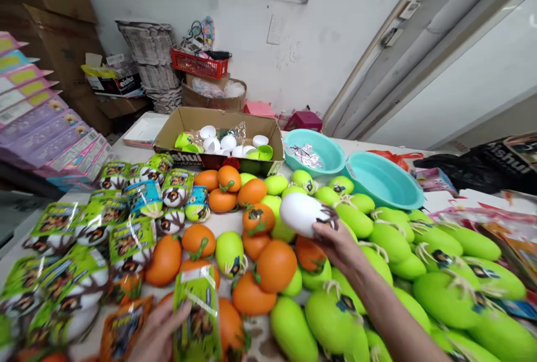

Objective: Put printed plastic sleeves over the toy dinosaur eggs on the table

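A white plastic egg with brown marks at one end (298,214) is in my right hand (339,243), held up above the green and orange toys. My left hand (157,328), low and slightly blurred, grips the left edge of a green printed plastic bag (197,317). Beside that hand lies an orange printed packet (123,328). Orange persimmon-like toys (276,266) are heaped between my hands. Green egg-shaped toys (335,317) with pale string-like tufts spread beneath and right of my right arm.
Bagged white eggs (132,241) cover the table's left side. Behind stands a cardboard box (168,135) holding white and green half shells. Two teal basins (384,180) sit to its right, one with silvery pieces (306,155). Stacked boxes (46,127) rise at the left.
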A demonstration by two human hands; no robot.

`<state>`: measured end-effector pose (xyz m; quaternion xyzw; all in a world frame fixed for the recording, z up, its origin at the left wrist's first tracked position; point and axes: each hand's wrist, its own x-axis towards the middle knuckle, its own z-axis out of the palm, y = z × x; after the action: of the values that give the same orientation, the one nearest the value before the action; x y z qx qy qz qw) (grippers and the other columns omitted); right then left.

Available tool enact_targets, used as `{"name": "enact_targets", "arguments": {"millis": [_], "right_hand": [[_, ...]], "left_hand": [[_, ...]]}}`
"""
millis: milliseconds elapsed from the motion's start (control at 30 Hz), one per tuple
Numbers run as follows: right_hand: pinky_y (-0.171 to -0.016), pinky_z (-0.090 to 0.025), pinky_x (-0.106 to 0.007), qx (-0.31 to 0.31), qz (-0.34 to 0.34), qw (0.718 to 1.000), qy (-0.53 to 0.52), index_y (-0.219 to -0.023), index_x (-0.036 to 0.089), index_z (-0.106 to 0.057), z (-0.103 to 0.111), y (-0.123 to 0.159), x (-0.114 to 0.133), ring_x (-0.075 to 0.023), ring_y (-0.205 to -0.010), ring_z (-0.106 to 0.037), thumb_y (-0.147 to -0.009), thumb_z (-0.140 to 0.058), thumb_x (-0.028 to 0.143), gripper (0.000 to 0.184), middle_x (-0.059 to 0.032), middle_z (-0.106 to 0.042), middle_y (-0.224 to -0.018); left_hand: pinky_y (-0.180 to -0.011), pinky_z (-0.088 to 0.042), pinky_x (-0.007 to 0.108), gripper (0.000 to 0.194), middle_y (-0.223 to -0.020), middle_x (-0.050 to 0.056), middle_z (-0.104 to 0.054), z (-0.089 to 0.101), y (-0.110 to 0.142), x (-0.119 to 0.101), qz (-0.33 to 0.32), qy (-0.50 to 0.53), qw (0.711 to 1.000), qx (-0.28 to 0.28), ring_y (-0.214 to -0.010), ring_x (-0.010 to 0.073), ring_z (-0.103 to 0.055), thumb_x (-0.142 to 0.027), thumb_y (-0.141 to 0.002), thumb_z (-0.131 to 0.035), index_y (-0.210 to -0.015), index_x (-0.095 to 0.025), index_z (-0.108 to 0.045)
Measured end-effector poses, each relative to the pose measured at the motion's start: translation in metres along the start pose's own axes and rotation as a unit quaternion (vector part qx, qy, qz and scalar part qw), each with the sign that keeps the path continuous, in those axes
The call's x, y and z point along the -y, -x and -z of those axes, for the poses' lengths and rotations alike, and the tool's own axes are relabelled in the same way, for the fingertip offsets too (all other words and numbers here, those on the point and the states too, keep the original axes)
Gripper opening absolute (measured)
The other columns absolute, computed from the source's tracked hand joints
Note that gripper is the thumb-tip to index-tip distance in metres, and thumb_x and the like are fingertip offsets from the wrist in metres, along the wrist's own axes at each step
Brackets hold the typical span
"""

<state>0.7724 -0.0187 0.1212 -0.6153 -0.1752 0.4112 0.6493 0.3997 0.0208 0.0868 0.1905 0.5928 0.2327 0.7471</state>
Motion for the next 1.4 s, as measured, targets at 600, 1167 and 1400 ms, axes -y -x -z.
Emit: {"name": "enact_targets", "arguments": {"millis": [600,1167,1400], "right_hand": [[-0.067,-0.053,-0.031,0.257,-0.353,0.89,-0.129,-0.103,0.024,-0.06,-0.046,0.294,-0.099,-0.019,-0.08,-0.064,-0.069,-0.076,0.035,0.038,-0.0012,-0.068,-0.093],[-0.075,-0.049,-0.032,0.259,-0.251,0.925,-0.116,-0.117,0.02,-0.055,-0.084,0.353,-0.124,-0.0232,-0.09,-0.064,-0.062,-0.079,0.032,0.061,-0.0065,-0.069,-0.106],[-0.081,-0.05,-0.036,0.247,-0.255,0.921,-0.16,-0.123,0.021,-0.048,-0.089,0.371,-0.126,-0.0267,-0.096,-0.064,-0.062,-0.078,0.034,0.069,-0.0079,-0.068,-0.109]], "left_hand": [[-0.077,-0.047,0.029,0.034,-0.086,0.01,-0.074,0.04,0.108,0.018,0.033,-0.19,0.931,0.31,-0.074,0.0173,-0.065,-0.031,-0.065,-0.08,-0.09,-0.01,-0.073],[-0.086,-0.045,0.033,0.039,-0.112,0.008,-0.067,0.055,0.155,0.029,-0.252,-0.332,0.883,0.214,-0.102,0.0234,-0.06,-0.038,-0.074,-0.07,-0.107,-0.016,-0.066],[-0.07,-0.051,0.035,0.055,-0.112,0.015,-0.066,0.104,0.155,0.061,-0.028,-0.264,0.919,0.29,-0.094,0.0266,-0.062,-0.048,-0.073,-0.07,-0.116,-0.015,-0.062]]}}
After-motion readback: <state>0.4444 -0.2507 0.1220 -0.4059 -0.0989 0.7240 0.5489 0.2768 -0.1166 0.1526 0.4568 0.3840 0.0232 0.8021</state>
